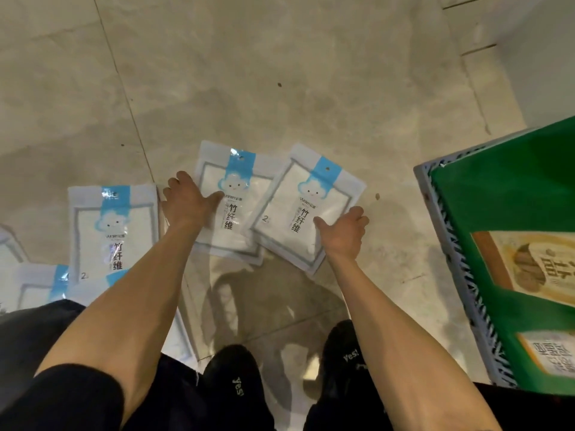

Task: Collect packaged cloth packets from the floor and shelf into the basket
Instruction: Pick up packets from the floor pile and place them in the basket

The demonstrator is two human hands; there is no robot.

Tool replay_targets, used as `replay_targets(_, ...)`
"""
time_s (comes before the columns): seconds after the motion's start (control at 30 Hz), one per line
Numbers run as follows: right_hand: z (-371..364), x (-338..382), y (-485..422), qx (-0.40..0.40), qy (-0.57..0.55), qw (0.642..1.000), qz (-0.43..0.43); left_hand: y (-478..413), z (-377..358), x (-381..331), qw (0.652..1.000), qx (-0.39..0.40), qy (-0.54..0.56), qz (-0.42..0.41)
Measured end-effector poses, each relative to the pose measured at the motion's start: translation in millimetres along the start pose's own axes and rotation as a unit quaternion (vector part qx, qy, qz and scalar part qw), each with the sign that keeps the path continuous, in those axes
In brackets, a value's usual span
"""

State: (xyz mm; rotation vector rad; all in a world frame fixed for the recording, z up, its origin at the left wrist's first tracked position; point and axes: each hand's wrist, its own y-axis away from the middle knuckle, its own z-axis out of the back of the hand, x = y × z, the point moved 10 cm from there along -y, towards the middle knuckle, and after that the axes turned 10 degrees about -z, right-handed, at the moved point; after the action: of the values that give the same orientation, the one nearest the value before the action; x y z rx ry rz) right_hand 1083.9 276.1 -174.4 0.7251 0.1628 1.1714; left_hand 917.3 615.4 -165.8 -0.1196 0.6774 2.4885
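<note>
Left hand (186,199) pinches the left edge of middle packet (231,219), right hand (343,231) the right edge of right packet (298,206); judged light, floppy, slick film, so edge grips suit.

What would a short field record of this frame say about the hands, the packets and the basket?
left hand: grips left edge of middle packet, thumb on top
right hand: grips right edge of right packet, thumb on top
overlap: right packet lies over the middle packet's right side
left packet: flat on floor, untouched
further packets: lower left, partly out of view
basket: at the right, blue-grey, holds green box; no cloth packet visible in it
</note>
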Motion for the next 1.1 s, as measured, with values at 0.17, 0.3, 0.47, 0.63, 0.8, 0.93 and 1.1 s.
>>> replay_targets(0.17, -7.2, -16.5, -3.0, 0.042, -0.121, 0.986, -0.107, 4.9, -3.3, 6.2, 0.997, 0.018, 0.063, 0.046)
replay_targets(0.3, -12.7, -17.3, -9.4, 0.081, -0.191, 0.971, -0.121, 10.4, 0.3, 4.4, 0.990, 0.014, 0.130, 0.061)
replay_targets(0.47, -8.9, -5.9, 9.0, 0.158, -0.338, 0.920, -0.119, 22.5, 24.0, 1.9, 0.957, -0.015, 0.284, 0.052)
replay_targets(0.63, 66.8, 30.6, 80.6, 0.218, -0.313, 0.922, -0.058, 75.4, 101.2, 3.6, 0.921, -0.038, 0.381, 0.072)
replay_targets(0.8, 179.5, 71.6, 178.2, 0.279, -0.290, 0.915, 0.004, 146.9, 205.4, -10.6, 0.904, 0.020, 0.422, 0.067)
replay_targets(0.93, 266.7, 86.5, 256.3, 0.309, -0.279, 0.909, 0.015, 216.0, 293.9, -28.3, 0.867, 0.049, 0.490, 0.075)
replay_targets(1.1, 368.3, 103.2, 343.1, 0.337, -0.295, 0.894, -0.007, 310.4, 419.0, -56.4, 0.841, 0.037, 0.534, 0.079)
